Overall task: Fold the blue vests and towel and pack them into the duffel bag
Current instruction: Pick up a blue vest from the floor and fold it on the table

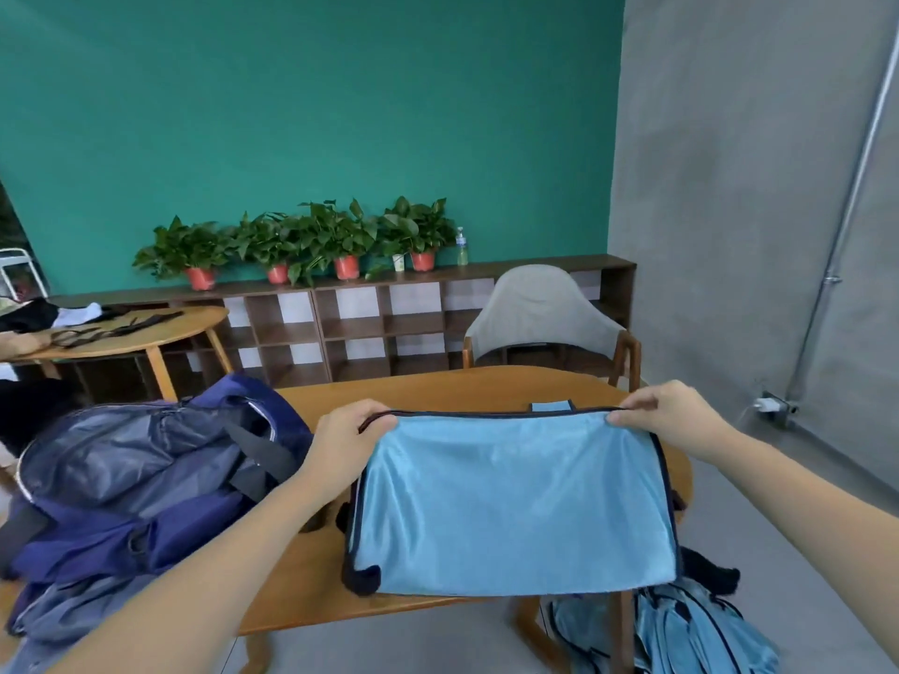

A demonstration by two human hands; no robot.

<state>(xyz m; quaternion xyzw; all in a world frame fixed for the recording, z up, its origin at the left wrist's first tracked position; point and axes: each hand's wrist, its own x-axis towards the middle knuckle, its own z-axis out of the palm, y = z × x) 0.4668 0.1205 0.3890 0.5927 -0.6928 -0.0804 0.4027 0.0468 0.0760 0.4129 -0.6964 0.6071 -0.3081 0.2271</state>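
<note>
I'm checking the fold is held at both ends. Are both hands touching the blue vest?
Touching. The head view shows the left hand and the right hand each pinching a top corner of the blue vest.

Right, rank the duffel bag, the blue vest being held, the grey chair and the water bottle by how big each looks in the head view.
1. Duffel bag
2. Vest; close to the bag, and both sit near the camera, so the order is unsure
3. Chair
4. Bottle
</note>
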